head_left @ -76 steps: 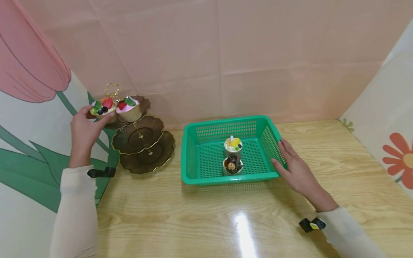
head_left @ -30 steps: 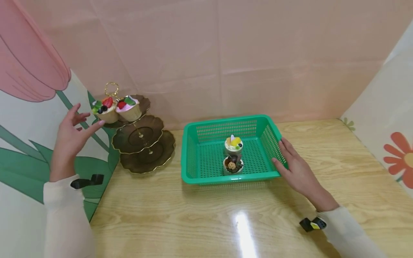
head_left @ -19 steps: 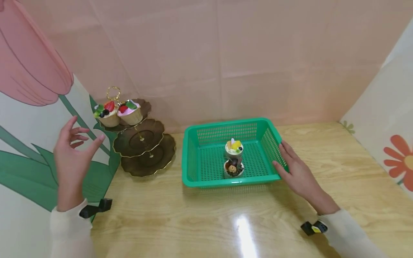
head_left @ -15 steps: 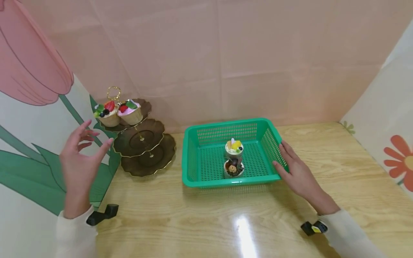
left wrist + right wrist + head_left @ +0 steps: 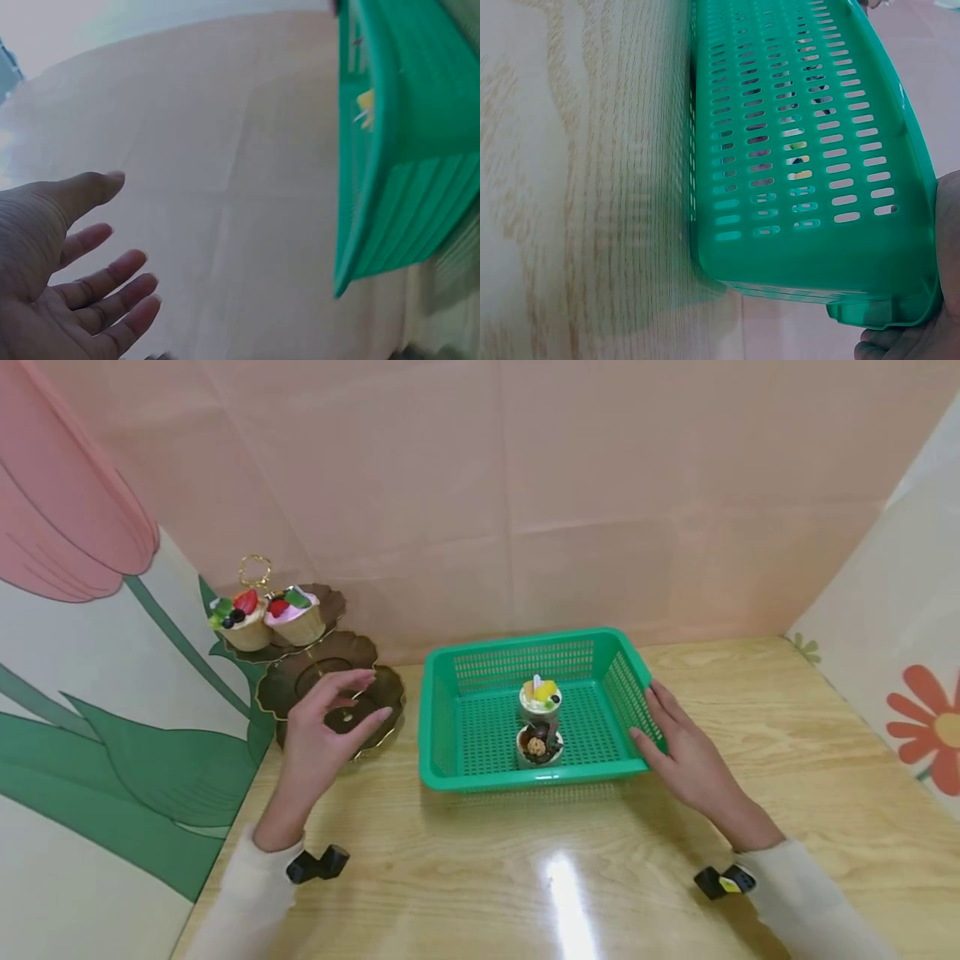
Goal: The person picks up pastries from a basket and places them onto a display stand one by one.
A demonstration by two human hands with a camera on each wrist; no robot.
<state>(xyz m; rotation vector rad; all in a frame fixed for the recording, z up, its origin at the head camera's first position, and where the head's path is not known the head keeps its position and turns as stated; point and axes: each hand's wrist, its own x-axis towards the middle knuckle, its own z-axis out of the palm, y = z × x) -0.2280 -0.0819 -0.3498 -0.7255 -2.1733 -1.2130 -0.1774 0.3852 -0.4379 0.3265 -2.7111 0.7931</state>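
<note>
My left hand (image 5: 330,718) hovers in front of the cake stand (image 5: 300,691), holding nothing; its thumb and fingers are apart. In the left wrist view this hand (image 5: 82,277) is away from the green plastic basket (image 5: 420,142). Two fruit-topped cupcakes sit side by side on the stand's top tier: one with strawberry and blueberries (image 5: 243,622), one with pink cream (image 5: 296,618). My right hand (image 5: 690,756) holds the right rim of the basket (image 5: 536,777). Inside stand a cupcake with yellow fruit (image 5: 541,695) and a chocolate one with a nut (image 5: 539,745).
The three-tiered stand has a gold ring handle (image 5: 255,572) on top. Stand and basket rest on a wooden table (image 5: 465,877). A pink backdrop (image 5: 585,510) rises behind, with flower-printed panels at both sides.
My left hand let go of the strawberry cupcake on the top tier, drew back left, then swung right and lower past the stand. The right hand stays at the basket.
</note>
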